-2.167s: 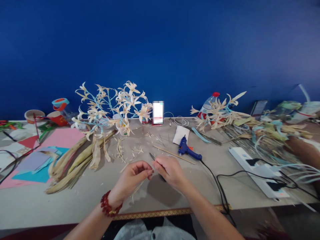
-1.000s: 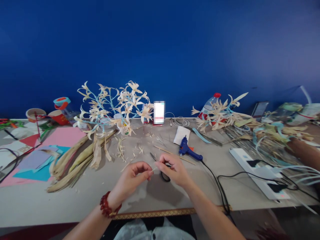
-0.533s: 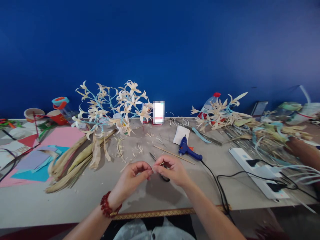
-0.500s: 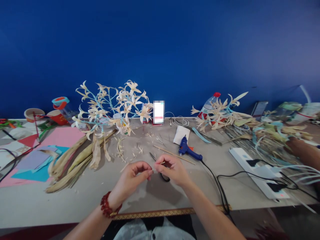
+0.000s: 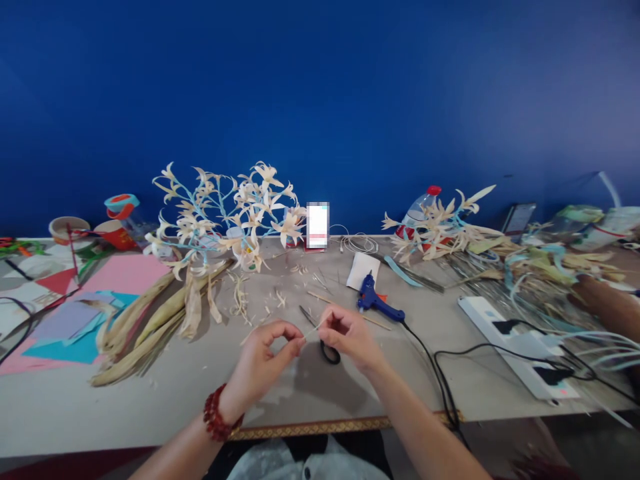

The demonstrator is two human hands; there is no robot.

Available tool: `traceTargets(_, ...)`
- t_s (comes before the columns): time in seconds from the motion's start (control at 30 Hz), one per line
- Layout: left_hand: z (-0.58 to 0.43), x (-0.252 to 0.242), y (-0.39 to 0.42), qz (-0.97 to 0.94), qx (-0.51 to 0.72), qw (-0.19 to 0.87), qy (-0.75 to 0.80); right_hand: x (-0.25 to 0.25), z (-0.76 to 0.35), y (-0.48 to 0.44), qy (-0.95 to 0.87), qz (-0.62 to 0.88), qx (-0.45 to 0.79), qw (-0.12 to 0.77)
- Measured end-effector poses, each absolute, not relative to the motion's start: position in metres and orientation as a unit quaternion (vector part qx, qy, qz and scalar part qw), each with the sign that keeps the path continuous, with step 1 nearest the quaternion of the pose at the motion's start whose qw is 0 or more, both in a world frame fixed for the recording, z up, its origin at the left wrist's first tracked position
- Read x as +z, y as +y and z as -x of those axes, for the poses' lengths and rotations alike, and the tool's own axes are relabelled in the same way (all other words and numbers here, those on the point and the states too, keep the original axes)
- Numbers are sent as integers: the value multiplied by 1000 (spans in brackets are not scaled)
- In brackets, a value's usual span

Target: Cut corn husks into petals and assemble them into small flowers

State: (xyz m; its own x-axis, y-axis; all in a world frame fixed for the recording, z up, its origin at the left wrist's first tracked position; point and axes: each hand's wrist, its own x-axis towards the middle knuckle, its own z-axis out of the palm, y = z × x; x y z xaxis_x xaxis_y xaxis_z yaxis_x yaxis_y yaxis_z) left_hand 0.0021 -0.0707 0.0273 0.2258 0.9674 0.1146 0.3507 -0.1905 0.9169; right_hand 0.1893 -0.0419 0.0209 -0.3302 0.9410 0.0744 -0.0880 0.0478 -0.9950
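A thin pale strip (image 5: pixel 312 332) stretches between my two hands above the table. My left hand (image 5: pixel 274 350) pinches one end between thumb and forefinger. The other end is in the closed fingers of my right hand (image 5: pixel 349 339). Below the hands lie black-handled scissors (image 5: pixel 330 354), partly covered by my right hand. Beyond them rests a thin wooden stick (image 5: pixel 376 323). A blue glue gun (image 5: pixel 379 300) lies to the right of my right hand. Pale curled scraps (image 5: pixel 277 300) are scattered past my left hand.
Pale flowers on blue stems (image 5: pixel 220 207) stand at the back, near a phone (image 5: pixel 317 227). Dried husks (image 5: pixel 145 333) and coloured paper (image 5: pixel 70 353) lie left. A white power strip (image 5: pixel 515 350) with cables sits right. Another person's arm (image 5: pixel 605 307) reaches in at far right.
My right hand has moved slightly right, away from my left, so more of the pale strip shows between them. More of the scissors is uncovered.
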Motion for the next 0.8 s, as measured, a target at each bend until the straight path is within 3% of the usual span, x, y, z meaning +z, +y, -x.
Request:
traceTargets(0.1,-2,26,-69,-651,379,452,478,24,-189,-43,-552,345,635,415)
traceTargets(0.23,-1,25,-69,-651,380,453,476,21,-185,-44,-557,373,599,437)
traceTargets(0.57,-5,28,-74,-723,416,266,483,12,-176,-44,-553,436,460,540)
traceTargets(0.8,0,22,-76,-782,426,66,451,8,-173,-46,-515,468,437,570)
